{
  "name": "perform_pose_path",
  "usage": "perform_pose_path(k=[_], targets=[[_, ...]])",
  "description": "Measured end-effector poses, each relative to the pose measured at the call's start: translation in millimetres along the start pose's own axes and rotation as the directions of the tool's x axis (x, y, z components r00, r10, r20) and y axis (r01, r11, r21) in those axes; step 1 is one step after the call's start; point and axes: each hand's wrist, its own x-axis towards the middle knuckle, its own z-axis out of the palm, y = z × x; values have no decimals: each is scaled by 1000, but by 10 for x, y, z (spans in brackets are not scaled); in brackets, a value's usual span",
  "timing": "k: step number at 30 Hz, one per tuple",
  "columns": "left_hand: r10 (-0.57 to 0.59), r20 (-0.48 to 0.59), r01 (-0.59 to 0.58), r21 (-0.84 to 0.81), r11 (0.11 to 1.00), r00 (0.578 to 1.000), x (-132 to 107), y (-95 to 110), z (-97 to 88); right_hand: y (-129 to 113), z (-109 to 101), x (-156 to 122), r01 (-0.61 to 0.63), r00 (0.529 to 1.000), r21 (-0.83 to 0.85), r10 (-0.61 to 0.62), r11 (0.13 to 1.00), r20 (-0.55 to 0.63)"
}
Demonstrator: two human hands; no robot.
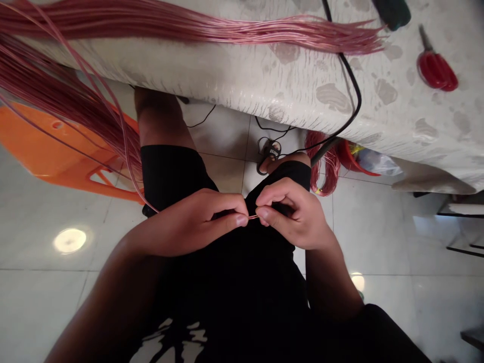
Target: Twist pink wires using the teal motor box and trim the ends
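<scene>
Over my lap, my left hand (212,217) pinches a thin reddish wire (252,217) between thumb and forefinger. Just across a small gap, my right hand (291,212) grips the same short visible stretch between its thumb and fingertips. A longer pinkish wire (126,151) loops down from the upper left to my left wrist; whether it is the one in my fingers is hidden. A thick bundle of pinkish-red wires (212,27) lies along the table, its loose ends fanned out to the right. Another bundle (75,101) hangs at the left.
The table (234,75) has a pale patterned cover. On it lie red-handled scissors (437,70), a dark green object (393,12) and a black cable (353,85). An orange plastic stool (49,151) stands left. Below are a coiled wire bundle (327,171) and a red container (351,161).
</scene>
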Motion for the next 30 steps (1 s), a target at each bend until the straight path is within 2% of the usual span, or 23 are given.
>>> perform_pose_path(k=[12,13,15,17,19,22,26,28,30], targets=[[15,-4,-15,-1,1000,1000,-8,-8,-13,41,-21,8,-6,1000,84,7,996,-11],[5,-1,-5,1,1000,1000,-18,-19,-25,55,-59,4,-3,999,83,6,997,-37],[-25,-16,25,4,1000,1000,-45,-45,-56,88,-170,-4,24,986,62,-13,998,-168],[-69,-81,70,3,998,994,-70,-64,-82,121,-294,-8,59,944,18,-50,998,-326],[-100,-169,101,-3,995,981,-78,-66,-88,143,-378,-4,56,919,-19,-59,998,-390],[-106,-257,104,-20,994,961,-56,-37,-58,146,-357,19,-40,955,-48,24,998,-295],[-114,-322,107,-40,993,940,-14,23,-3,140,-123,77,-116,992,-101,109,988,-68],[-131,-322,127,-32,991,938,-3,46,12,144,9,110,-114,993,-81,116,990,9],[-145,-302,149,-9,989,942,1,59,23,147,119,140,-107,993,-39,108,993,36]])
